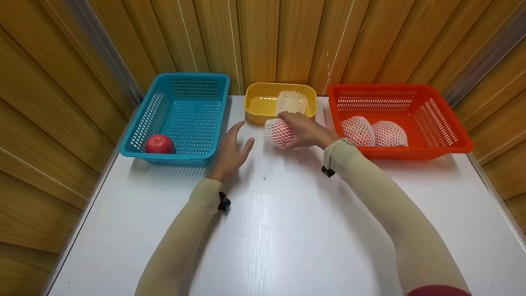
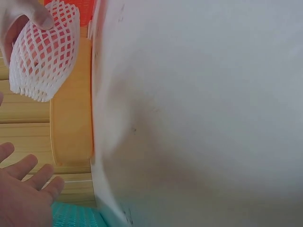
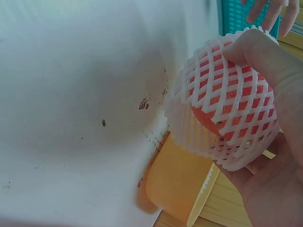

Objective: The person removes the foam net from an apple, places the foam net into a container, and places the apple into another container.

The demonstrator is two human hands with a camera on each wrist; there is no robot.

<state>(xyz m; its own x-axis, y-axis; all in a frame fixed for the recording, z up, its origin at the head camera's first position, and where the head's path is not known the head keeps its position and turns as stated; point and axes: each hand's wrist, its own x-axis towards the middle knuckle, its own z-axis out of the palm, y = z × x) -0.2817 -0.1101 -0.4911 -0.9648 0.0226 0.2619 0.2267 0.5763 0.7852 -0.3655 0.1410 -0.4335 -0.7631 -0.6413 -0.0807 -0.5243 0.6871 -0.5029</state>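
My right hand (image 1: 303, 130) grips a red apple (image 3: 208, 118) wrapped in a white foam net (image 1: 273, 132), held just in front of the yellow container (image 1: 257, 119). In the right wrist view the thumb lies over the net, whose open end shows some bare red skin. My left hand (image 1: 231, 154) is apart from the apple, between it and the blue basket (image 1: 193, 158), with fingers spread and nothing in them. The left wrist view shows those fingers (image 2: 40, 177) extended. Inside the yellow container lies a loose foam net (image 1: 292, 101).
A bare red apple (image 1: 160, 144) sits in the near left corner of the blue basket. At the right, the red basket (image 1: 441, 148) holds two net-wrapped fruits (image 1: 358, 130). Behind the white table (image 1: 263, 230) stands a wood-patterned wall (image 1: 259, 41).
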